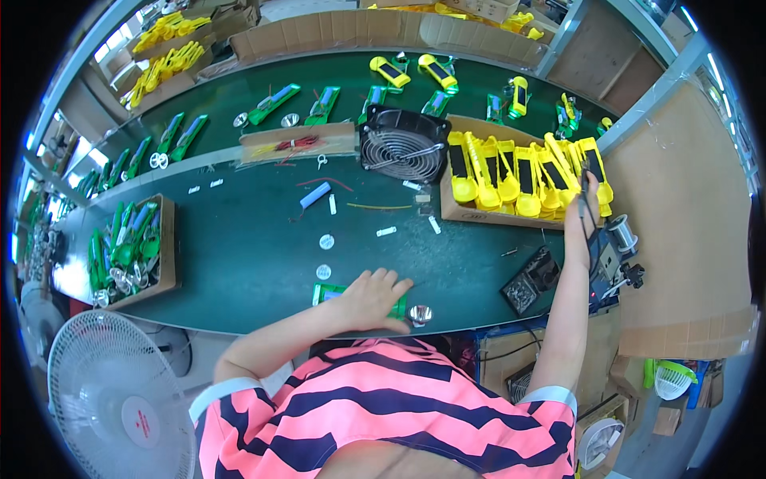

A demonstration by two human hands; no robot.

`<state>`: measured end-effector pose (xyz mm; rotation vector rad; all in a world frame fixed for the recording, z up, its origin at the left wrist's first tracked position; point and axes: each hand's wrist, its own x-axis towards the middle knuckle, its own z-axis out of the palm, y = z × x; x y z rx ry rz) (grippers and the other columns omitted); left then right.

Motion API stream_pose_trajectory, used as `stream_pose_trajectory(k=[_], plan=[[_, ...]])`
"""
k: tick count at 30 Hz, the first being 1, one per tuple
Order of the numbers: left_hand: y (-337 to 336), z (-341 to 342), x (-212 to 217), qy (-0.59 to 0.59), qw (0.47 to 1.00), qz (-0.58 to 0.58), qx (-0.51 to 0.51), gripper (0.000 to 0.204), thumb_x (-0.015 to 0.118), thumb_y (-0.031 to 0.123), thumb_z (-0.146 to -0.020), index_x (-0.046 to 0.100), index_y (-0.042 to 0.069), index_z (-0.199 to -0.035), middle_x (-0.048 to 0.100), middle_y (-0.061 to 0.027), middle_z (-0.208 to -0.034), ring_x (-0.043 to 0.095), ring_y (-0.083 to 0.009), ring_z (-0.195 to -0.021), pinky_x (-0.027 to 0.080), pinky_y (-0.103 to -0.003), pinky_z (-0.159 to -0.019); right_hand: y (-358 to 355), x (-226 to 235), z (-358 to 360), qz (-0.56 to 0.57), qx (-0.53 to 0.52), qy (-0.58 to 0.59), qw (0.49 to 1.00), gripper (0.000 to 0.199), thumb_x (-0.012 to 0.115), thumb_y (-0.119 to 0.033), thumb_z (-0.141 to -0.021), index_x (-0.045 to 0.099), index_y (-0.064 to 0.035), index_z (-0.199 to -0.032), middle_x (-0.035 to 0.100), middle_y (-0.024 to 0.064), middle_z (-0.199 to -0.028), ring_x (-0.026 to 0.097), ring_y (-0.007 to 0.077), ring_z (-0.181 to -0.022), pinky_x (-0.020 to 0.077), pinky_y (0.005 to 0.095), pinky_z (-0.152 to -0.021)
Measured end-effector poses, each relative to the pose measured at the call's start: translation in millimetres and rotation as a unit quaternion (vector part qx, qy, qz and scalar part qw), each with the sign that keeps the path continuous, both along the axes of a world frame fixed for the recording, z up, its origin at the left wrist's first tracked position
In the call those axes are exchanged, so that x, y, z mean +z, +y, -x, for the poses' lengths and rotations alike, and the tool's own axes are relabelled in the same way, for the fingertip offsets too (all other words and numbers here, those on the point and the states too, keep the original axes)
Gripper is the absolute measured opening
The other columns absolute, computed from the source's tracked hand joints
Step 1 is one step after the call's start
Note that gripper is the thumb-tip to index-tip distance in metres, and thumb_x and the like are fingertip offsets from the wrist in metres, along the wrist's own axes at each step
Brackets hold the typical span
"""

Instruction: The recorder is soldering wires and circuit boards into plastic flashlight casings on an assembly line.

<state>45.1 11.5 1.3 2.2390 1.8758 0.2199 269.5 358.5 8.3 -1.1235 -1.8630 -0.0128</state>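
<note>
My left hand (371,302) lies palm down at the table's near edge, fingers spread, over a green plastic lamp housing (321,292) that it partly covers. Just right of its fingers is a shiny round reflector cup (420,314). Stretched far to the right, my right hand (584,209) is closed around a slim dark tool with a black cord, which looks like a soldering iron (586,172). That hand is at the right end of a cardboard box (487,215) packed with yellow lamp shells (527,182) bearing dark panels. Its fingertips are hard to make out among the shells.
A black fan (404,144) stands mid-table. Left is a box (167,247) of green housings. A blue battery cell (315,195), round white discs (326,242) and wires lie about. Right: a solder spool (622,236) and a black tray (527,283). Behind, lamp parts line another surface.
</note>
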Motion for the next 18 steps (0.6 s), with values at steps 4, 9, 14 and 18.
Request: stream_pose_trajectory(k=[4,9,14,18], plan=[[-6.3,-5.8,-12.5,-0.123,0.988,-0.058,0.069,0.029,0.059,0.023,-0.075,0.054,0.009,-0.099,0.051,-0.0079,-0.091,0.052,-0.0252,-0.087,0.041,-0.036,-0.073,-46.5,14.4,-28.3,0.063,-0.007,0.089,0.994,0.027,0.04,-0.006,-0.087,0.045,-0.0092,-0.114,0.058,0.0136,-0.101,0.055,0.0251,-0.096,0.041,0.0315,-0.082],[-14.7,-13.8,-28.0,-0.304,0.918,-0.194,0.161,0.008,0.058,0.003,-0.073,0.062,0.005,-0.08,0.059,-0.0077,-0.088,0.058,-0.025,-0.081,0.046,-0.032,-0.068,-90.1,-0.1,-48.0,-0.016,-0.008,0.083,0.996,0.034,0.044,0.005,-0.083,0.042,0.0006,-0.117,0.054,0.0109,-0.112,0.053,0.021,-0.103,0.0394,0.0301,-0.089],[-25.0,-9.8,-15.2,-0.625,0.706,-0.189,0.274,0.013,0.054,-0.006,-0.078,0.061,-0.002,-0.088,0.054,-0.0107,-0.101,0.058,-0.0199,-0.087,0.048,-0.028,-0.072,-138.2,-13.3,-28.5,-0.019,0.119,0.104,0.987,0.028,0.047,0.004,-0.083,0.048,0.0044,-0.111,0.051,0.0125,-0.114,0.055,0.0215,-0.1,0.0437,0.0314,-0.086],[-31.0,-8.3,-2.8,-0.646,0.669,-0.207,0.303,0.012,0.055,-0.006,-0.076,0.062,-0.001,-0.084,0.057,-0.0075,-0.087,0.054,-0.0136,-0.076,0.044,-0.026,-0.071,-209.6,-19.4,36.7,0.266,0.231,0.123,0.928,0.02,0.054,-0.018,-0.085,0.059,-0.0028,-0.097,0.063,0.0058,-0.087,0.06,0.0155,-0.079,0.0447,0.0247,-0.073]])
